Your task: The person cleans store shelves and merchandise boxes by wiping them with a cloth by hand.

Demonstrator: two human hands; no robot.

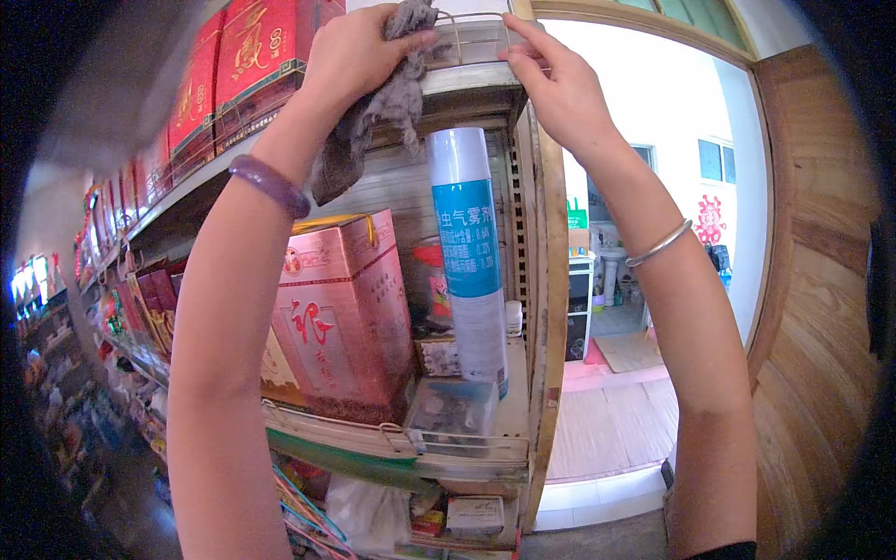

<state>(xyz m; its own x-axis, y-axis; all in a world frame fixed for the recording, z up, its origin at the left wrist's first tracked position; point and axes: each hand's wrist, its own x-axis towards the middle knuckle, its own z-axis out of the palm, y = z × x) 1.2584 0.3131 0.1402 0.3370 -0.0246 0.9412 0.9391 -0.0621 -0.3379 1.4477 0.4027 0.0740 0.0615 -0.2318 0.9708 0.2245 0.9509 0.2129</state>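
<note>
At the upper shelf's right end, my left hand (359, 47) is closed on a crumpled grey cloth (397, 98), which hangs over the shelf edge. My right hand (560, 84) pinches the corner of the wire rail (482, 16) on that same shelf, thumb and forefinger at its upright. Below the hands, a tall spray can (467, 243) with a white cap and blue label stands on the middle shelf, tilted in view. Left of it is a pink gift box (345, 322) with a yellow handle. A clear plastic box (453, 411) sits at the can's foot.
Red boxes (257, 56) line the upper shelf at left. A wooden door frame (551, 373) borders the shelving, with an open doorway to a bright room on the right. The wooden door (817, 308) stands at far right. Bags and a small white box (475, 515) occupy the lower shelf.
</note>
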